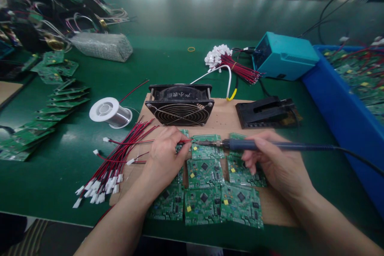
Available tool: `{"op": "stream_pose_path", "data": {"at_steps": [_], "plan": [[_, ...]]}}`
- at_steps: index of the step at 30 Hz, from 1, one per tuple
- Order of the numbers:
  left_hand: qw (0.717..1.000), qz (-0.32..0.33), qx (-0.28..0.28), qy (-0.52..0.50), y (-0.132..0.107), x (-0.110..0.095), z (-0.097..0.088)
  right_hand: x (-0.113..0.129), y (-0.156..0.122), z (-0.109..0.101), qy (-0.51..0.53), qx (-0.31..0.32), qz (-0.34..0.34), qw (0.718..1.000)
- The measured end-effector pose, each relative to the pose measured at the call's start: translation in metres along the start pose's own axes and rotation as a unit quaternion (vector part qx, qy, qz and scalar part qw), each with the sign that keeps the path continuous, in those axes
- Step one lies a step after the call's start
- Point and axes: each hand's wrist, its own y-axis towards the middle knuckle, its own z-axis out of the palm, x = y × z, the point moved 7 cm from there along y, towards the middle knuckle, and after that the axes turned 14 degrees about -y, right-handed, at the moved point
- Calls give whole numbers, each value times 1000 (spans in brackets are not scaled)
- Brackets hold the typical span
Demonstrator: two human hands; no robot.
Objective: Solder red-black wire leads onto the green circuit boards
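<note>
The circuit board [208, 151] at the far side of the rows, in the middle, lies flat on a sheet of cardboard [223, 116]. At its far left corner are the ends of a red and black wire [136, 142] and the tip of a soldering iron [243, 144]; whether they touch is too small to tell. The left hand [166, 152] pinches the wire between thumb and fingers, its white plug trailing out to the left. The right hand [274, 162] grips the iron's handle like a pen, other fingers curled above the neighbouring boards [241, 204].

Just beyond the boards stands a black fan [180, 107], tilted, with an iron stand [261, 113] to its right. Left of the cardboard are a spool of solder [111, 113] and a loose pile of wires [115, 164], partly on the cardboard. Further out on the green bench [162, 62] are a tied bundle of wires [237, 68], a teal box [288, 56], a blue bin [336, 106] of boards at right, and a leaning row of boards [45, 118] at left.
</note>
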Motion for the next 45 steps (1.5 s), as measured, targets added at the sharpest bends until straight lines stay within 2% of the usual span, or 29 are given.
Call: {"op": "stream_pose_path", "data": {"at_steps": [7,12,31,38,45], "plan": [[1000,-2,2,-5,0,0,0,2,1,1,21,-3,1,1000],[1000,-15,4,-7,0,0,0,6,1,-6,53,-28,-8,998],[1000,-13,7,-6,0,2,0,3,1,-1,12,-8,-13,1000],[1000,18,-7,2,0,-3,-1,0,2,1,14,2,-7,1000],[1000,15,-4,6,1,-3,-1,3,0,1,0,-1,1,1000]]}}
